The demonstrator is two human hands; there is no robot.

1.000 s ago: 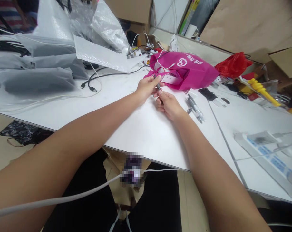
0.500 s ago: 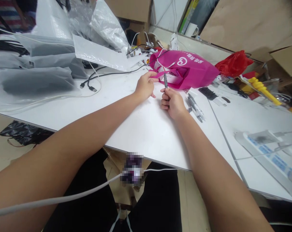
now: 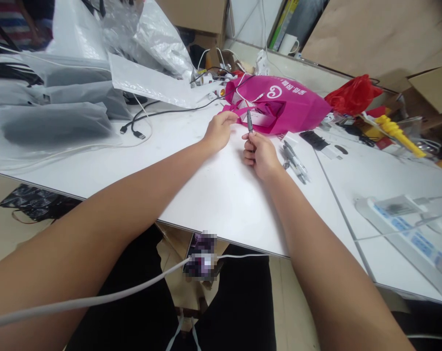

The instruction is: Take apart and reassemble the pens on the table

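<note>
A grey pen (image 3: 249, 123) stands tip-up in my right hand (image 3: 263, 155), its fingers curled around the lower end above the white table. Just left of it, my left hand (image 3: 218, 131) has its fingers stretched out and holds nothing that I can see. Its fingertips are close to the handle of a magenta bag (image 3: 301, 105) with white print, lying on its side; whether they touch it I cannot tell. Several more pens (image 3: 296, 163) lie together on the table, right of my right hand.
Grey plastic packages (image 3: 56, 124) are piled at the left, near a black USB cable (image 3: 138, 134). A white power strip (image 3: 407, 239) lies at the right. Behind it are a yellow twisted object (image 3: 398, 134) and a red plastic bag (image 3: 354, 97). A white cable (image 3: 126, 294) crosses over my lap.
The fingers of my left hand have come closer together, and its lower fingers no longer point down toward the table. My right hand keeps the pen in nearly the same place.
</note>
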